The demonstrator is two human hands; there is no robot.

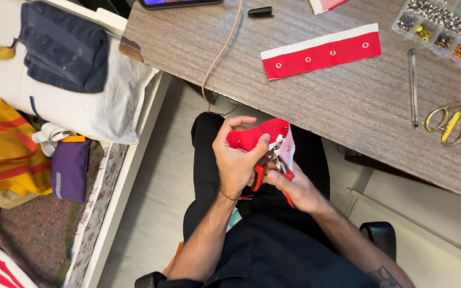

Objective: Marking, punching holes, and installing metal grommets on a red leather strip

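— What do the hands have, left to right?
— I see the left hand (237,160) pinching the red fabric strip (256,136) over the lap; the right hand (294,186) is clenched on the red-handled pliers (272,162).
— Advice?
— I'd keep the strip flat and the pliers square before squeezing.

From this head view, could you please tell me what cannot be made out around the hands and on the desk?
- Pliers: head hidden by the red fabric strip and left hand.
- Right hand: fingers partly hidden behind the left hand.
- Compartment box: cut off at the top right edge, contents too small.
- Phone: cut off at the top edge.
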